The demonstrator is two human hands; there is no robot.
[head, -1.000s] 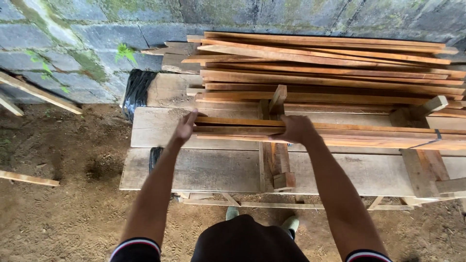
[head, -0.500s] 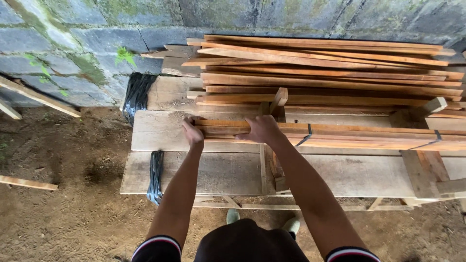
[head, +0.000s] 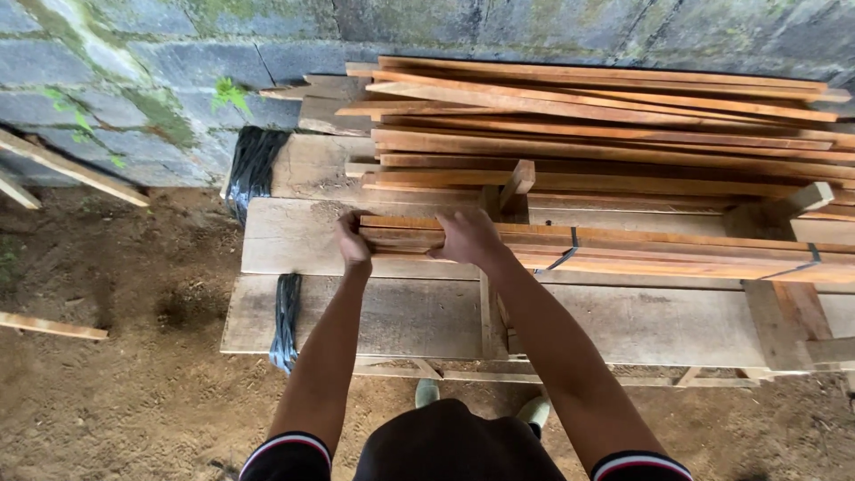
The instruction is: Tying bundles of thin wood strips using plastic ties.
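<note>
1. Bundled wooden slats (head: 623,254), tied with black straps (head: 570,251), lie across wide planks (head: 294,236).
2. Left hand (head: 353,242) cups the bundle's end.
3. Right hand (head: 468,239) grips its top.
4. Loose slats (head: 606,116) are stacked behind, by the block wall (head: 134,53).

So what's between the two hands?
In the head view, just the end of the strapped bundle of wood slats spans from left hand to right hand.

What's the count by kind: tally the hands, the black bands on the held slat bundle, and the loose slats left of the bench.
Left hand, right hand: 2
Black bands on slat bundle: 2
Loose slats: 3
Total: 7
</note>
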